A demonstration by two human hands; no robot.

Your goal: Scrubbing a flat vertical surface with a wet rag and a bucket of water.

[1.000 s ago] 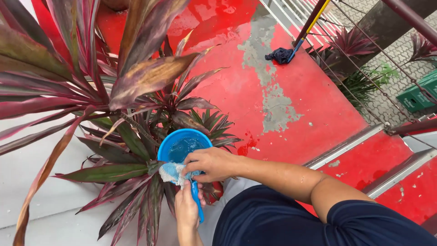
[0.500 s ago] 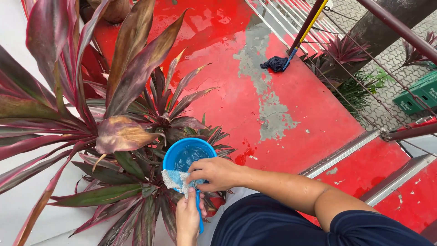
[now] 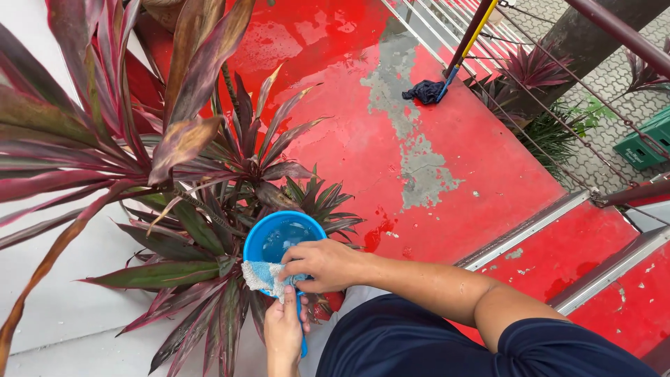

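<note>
Blue water dipper (image 3: 279,237) held over the red-leaved plant (image 3: 160,174), water inside, just in front of the dark blue shorts (image 3: 419,342). Left hand (image 3: 285,328) clenched around the dipper's handle, just below the bowl. Right hand (image 3: 324,264) at the dipper's near rim, fingers grasping a light blue cloth (image 3: 264,276) draped over that rim. Beyond the dipper, wet red floor (image 3: 433,105) with grey worn patches. Far beyond the dipper, a mop (image 3: 427,91) with dark head on the floor, yellow-and-blue handle leaning up against the railing. Right of the dipper, red steps (image 3: 579,251) with metal edging
</note>
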